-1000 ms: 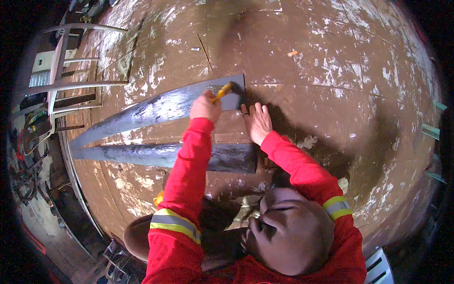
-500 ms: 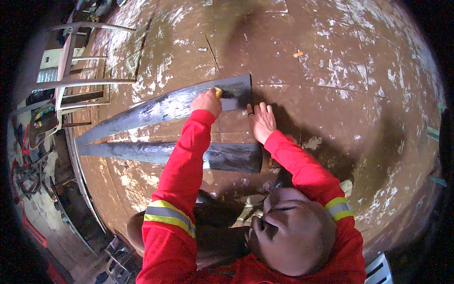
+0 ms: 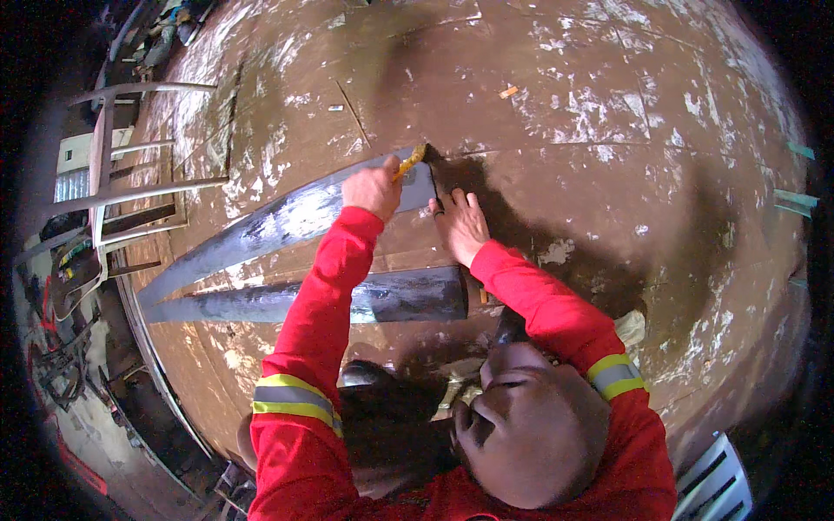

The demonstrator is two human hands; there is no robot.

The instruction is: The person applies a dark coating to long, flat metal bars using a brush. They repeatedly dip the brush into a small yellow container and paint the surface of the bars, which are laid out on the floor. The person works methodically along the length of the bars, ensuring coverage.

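Observation:
My left hand (image 3: 372,187) is closed around a short yellow marking tool (image 3: 410,161), its tip at the upper right corner of a long tapered grey metal sheet (image 3: 278,227). My right hand (image 3: 460,224) lies flat, fingers spread, just beside that sheet's wide end on the brown plate floor (image 3: 608,200). A second tapered grey sheet (image 3: 347,301) lies below the first, partly under my red left sleeve. Both sheets narrow to points at the left.
The rusty brown steel floor is flecked with white patches. A grey metal frame (image 3: 109,187) stands at the left edge, with tools and clutter (image 3: 61,286) below it. A small orange scrap (image 3: 508,90) lies far ahead. A white slatted seat (image 3: 717,478) is at the lower right.
My left hand has shifted the yellow tool a little along the upper sheet's wide end. My right hand stays pressed flat beside it.

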